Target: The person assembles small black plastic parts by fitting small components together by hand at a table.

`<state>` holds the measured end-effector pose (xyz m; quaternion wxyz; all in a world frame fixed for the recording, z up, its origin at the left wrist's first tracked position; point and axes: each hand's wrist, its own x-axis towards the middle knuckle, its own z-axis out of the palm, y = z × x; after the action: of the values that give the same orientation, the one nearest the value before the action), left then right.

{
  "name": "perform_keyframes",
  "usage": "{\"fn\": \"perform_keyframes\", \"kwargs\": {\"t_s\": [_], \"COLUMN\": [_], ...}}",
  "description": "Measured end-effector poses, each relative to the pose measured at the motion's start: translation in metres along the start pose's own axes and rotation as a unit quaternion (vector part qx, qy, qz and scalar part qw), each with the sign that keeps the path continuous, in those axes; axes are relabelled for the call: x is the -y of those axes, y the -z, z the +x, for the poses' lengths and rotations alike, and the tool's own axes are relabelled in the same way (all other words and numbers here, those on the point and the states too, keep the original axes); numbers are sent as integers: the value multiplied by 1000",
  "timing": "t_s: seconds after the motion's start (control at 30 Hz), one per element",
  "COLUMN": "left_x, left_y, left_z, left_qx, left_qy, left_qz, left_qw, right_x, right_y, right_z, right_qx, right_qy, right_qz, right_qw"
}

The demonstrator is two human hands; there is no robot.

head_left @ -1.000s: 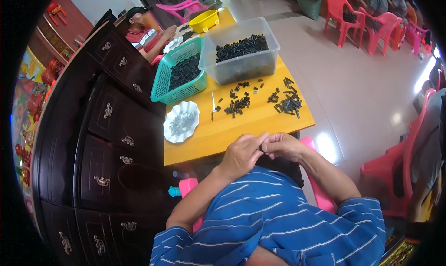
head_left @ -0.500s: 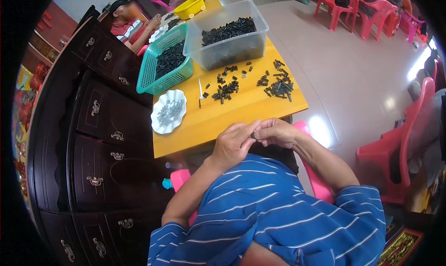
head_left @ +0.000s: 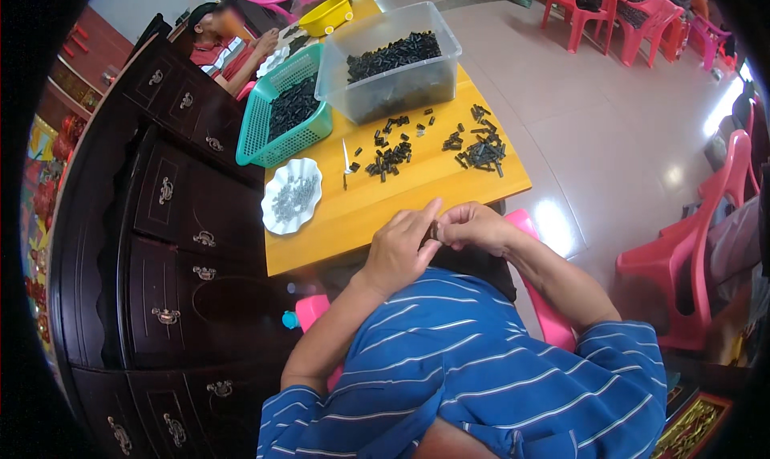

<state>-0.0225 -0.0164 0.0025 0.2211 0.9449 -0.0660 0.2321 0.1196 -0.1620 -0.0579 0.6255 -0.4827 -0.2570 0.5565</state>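
Just off the near edge of the table, my left hand (head_left: 401, 249) and my right hand (head_left: 475, 226) meet over my lap. Between their fingertips is a small dark piece (head_left: 435, 231), mostly covered by the fingers; its exact kind is hard to make out. Both hands pinch at it. On the table beyond lie a pile of small black cylindrical parts (head_left: 484, 150) at the right and a looser pile (head_left: 390, 160) in the middle. A white scalloped dish (head_left: 311, 217) with small clear pieces (head_left: 295, 197) stands left of my hands. Beside it lies a thin white-and-dark tool (head_left: 346, 160).
A clear plastic bin (head_left: 385, 98) and a green basket (head_left: 281, 151), both holding black parts, stand farther back. Behind them is a yellow basin (head_left: 325, 18). A dark wooden cabinet (head_left: 200, 218) lines the left side. A person (head_left: 228, 46) sits at the far end. Red chairs (head_left: 682, 258) stand right.
The fingers of my left hand have lifted and spread a little from the right hand's fingertips. My right hand has shifted slightly. The piles look the same.
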Motion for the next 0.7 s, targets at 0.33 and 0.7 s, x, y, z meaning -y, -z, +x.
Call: {"fn": "perform_keyframes", "kwargs": {"t_s": [0.33,0.7], "left_x": [16,18], "left_y": [11,0], "left_z": [6,-1], "left_qx": [107,36], "left_qy": [-69,-76], "left_qz": [67,6], "left_qw": [990,996], "right_x": [3,1], "right_y": [1,3], "right_z": [-2,-1], "right_qx": [5,19], "right_qy": [3,-30], "right_qz": [-22,62], "right_qw": [1000,997]}}
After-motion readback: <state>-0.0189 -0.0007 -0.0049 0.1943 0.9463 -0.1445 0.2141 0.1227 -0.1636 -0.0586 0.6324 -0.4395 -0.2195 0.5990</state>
